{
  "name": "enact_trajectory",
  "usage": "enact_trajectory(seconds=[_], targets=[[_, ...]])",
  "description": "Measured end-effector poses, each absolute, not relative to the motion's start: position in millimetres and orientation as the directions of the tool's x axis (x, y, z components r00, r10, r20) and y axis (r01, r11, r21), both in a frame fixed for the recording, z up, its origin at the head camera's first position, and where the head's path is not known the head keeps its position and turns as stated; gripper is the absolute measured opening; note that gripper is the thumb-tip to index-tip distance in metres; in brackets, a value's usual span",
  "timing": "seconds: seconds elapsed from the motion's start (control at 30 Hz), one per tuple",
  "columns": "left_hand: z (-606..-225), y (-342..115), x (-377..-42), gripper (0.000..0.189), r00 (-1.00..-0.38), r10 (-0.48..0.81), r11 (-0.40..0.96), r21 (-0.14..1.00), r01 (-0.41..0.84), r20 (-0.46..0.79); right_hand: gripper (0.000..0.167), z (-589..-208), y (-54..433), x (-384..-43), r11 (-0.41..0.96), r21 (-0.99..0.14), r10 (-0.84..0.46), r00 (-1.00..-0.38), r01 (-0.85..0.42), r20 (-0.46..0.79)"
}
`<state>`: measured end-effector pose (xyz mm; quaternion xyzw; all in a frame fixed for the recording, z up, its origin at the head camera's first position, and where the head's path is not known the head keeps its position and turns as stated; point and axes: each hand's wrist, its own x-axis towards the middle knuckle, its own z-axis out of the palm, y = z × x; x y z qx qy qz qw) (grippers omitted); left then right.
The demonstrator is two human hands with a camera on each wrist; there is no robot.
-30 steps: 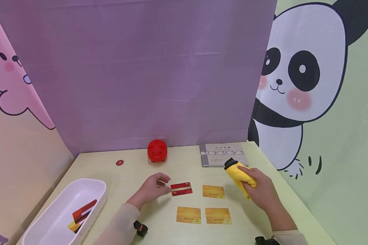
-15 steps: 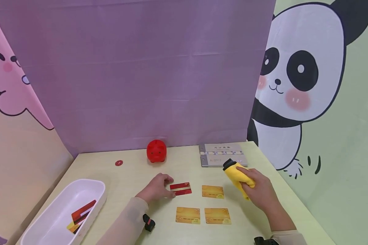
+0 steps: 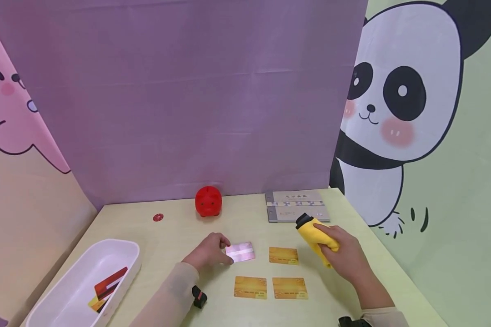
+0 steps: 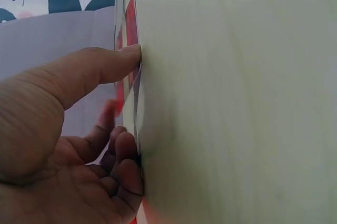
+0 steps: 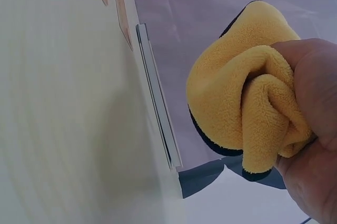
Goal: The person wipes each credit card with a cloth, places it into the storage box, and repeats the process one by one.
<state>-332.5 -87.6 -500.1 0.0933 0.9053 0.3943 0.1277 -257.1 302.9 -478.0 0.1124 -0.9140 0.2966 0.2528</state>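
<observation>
A red bank card with a pale stripe (image 3: 240, 252) lies to the left of a gold card (image 3: 284, 255); glare turns its face pinkish in the head view. My left hand (image 3: 209, 250) pinches its left end, thumb and a finger at opposite edges. In the left wrist view the card (image 4: 131, 21) shows almost edge-on beside the thumb, seemingly tilted off the tabletop. My right hand (image 3: 348, 254) grips a folded yellow cloth with black edging (image 3: 317, 238), held above the table on the right. Up close, the cloth (image 5: 237, 92) bunches between thumb and fingers.
Two more gold cards, one at left (image 3: 250, 287) and one at right (image 3: 290, 288), lie nearer me. A white tray (image 3: 132, 250) with several cards (image 3: 108, 284) stands left. Behind are a red piggy bank (image 3: 208, 202), a red disc (image 3: 158, 217) and a grey book (image 3: 296, 206).
My left hand has moved right to the red card and taken hold of its left end; the card's face now catches glare. The right hand with the cloth has hardly moved.
</observation>
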Motion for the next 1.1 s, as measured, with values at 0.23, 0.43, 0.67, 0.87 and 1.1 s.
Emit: enact_trajectory(seconds=[0.23, 0.43, 0.67, 0.87, 1.1], targets=[[-508, -94, -339, 0.04, -0.953, 0.287, 0.579, 0.81, 0.092, -0.097, 0.053, -479, 300, -256, 0.788, -0.497, -0.058, -0.847, -0.363, 0.528], [-519, -105, -341, 0.026, -0.956, 0.291, 0.403, 0.91, 0.096, -0.027, 0.053, -480, 289, -255, 0.784, -0.502, -0.061, -0.85, -0.366, 0.524], [-514, -114, -322, 0.029, -0.969, 0.246, 0.252, 0.964, 0.087, 0.023, 0.054, -476, 268, -254, 0.776, -0.514, -0.088, -0.87, -0.365, 0.485], [-501, -118, -300, 0.035, -0.975, 0.221, 0.131, 0.989, 0.064, 0.034, 0.056, -471, 253, -250, 0.771, -0.493, -0.115, -0.849, -0.404, 0.516], [-490, -121, -275, 0.032, -0.974, 0.222, 0.018, 0.998, 0.055, 0.05, 0.06, -465, 233, -245, 0.76, -0.454, -0.156, -0.809, -0.465, 0.567]])
